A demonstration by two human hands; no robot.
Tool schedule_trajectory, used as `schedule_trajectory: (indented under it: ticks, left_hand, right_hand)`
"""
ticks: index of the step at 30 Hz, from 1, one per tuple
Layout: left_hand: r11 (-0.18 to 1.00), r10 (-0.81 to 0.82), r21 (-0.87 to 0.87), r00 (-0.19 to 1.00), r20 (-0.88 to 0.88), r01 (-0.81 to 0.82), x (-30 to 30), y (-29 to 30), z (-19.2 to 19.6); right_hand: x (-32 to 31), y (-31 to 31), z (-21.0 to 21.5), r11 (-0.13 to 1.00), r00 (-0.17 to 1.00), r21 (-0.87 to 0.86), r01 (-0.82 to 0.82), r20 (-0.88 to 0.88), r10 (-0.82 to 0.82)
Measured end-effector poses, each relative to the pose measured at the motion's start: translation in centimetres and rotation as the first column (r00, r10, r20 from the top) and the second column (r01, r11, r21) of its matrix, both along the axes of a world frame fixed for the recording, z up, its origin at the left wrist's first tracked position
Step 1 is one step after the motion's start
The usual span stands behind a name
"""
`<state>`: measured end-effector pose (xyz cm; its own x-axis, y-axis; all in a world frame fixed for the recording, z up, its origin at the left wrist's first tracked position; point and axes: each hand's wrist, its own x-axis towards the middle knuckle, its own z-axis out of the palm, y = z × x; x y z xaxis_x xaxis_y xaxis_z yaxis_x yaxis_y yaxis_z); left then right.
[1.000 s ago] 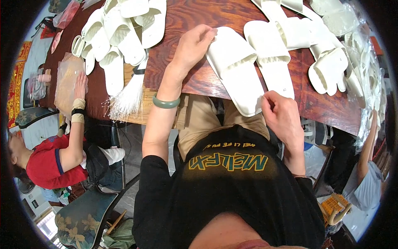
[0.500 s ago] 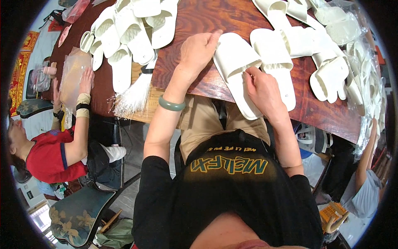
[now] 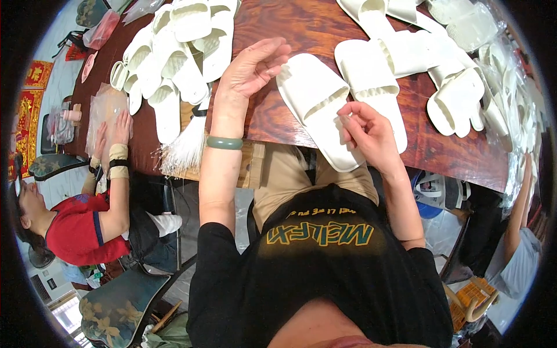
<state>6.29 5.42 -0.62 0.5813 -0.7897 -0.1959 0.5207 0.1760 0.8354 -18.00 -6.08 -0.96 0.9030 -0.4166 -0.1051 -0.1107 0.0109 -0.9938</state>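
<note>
In the head view, a white slipper (image 3: pixel 313 81) lies slanted on a reddish wooden table (image 3: pixel 444 148), its heel over the near edge, just beside a second slipper (image 3: pixel 371 72). The worker's left hand (image 3: pixel 255 66), above a green bracelet (image 3: pixel 224 142), is near the toe, fingers loosely bent and parted, holding nothing. The right hand (image 3: pixel 368 133) is over the footbed, fingers half curled toward the thumb; whether they touch it or pinch anything small cannot be told. At left, a co-worker in red (image 3: pixel 81 229) presses both hands on a plastic bag (image 3: pixel 107 104).
</note>
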Motion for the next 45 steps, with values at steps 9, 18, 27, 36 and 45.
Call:
schedule_trajectory:
  ticks: [9,18,27,36,45]
  left_hand:
    - [0.969,-0.075,0.24,0.868,0.49,-0.051,0.4,-0.3,-1.2]
    - [0.814,-0.462,0.525,0.273,0.844,-0.247,-0.9,-6.9,-0.6]
    - [0.919,-0.221,0.362,0.558,0.8,-0.154,-1.0,-7.7,-2.2]
    - [0.952,-0.305,0.283,0.351,0.885,0.114,-2.6,-11.2,-0.7]
    - [0.881,-0.455,0.312,0.457,0.765,0.355,-3.5,-12.5,-2.0]
  right_hand:
    - [1.1,-0.6,0.0,0.999,0.996,0.038,-0.031,-0.088,0.034]
    - [1.8,-0.5,-0.4,0.99,0.989,-0.131,-0.044,-0.149,0.024]
    - [-4.4,-1.0,2.9,0.973,0.985,-0.213,-0.089,-0.162,0.055]
    - [-8.7,-0.3,5.4,0.104,0.986,-0.993,0.052,0.034,-0.166]
    - [-5.1,-1.4,3.3,0.097,0.984,-0.995,-0.007,0.011,0.178]
